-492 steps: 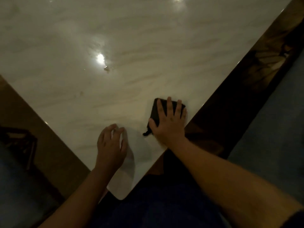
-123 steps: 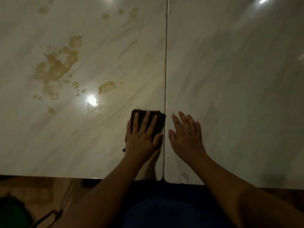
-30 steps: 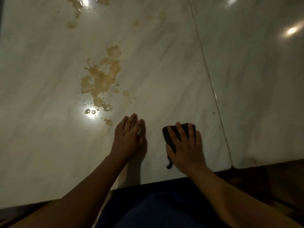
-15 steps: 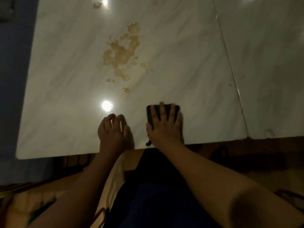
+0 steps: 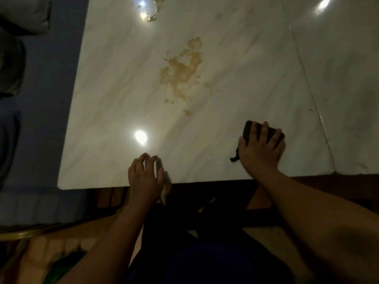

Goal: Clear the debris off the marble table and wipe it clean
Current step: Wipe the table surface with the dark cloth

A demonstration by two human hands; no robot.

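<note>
A white marble table (image 5: 114, 103) fills the upper view. A brown spill (image 5: 181, 68) spreads over its middle, with small drops trailing toward me. More wet spots (image 5: 152, 16) glint at the far edge. My right hand (image 5: 260, 152) lies flat on a dark folded cloth (image 5: 249, 131) near the front edge, right of the spill; a loose thread pokes out at its left. My left hand (image 5: 145, 177) rests at the front edge with fingers curled and apart, holding nothing.
A seam (image 5: 311, 99) runs between this slab and a second marble slab (image 5: 348, 68) on the right. Grey cushions (image 5: 18, 27) lie on the left beside the table. A wooden chair frame (image 5: 41, 230) shows below the front edge.
Over the last second my right hand has slid the cloth to the right along the front edge. My left hand stays near the edge. The view has shifted, so the spill now sits lower.
</note>
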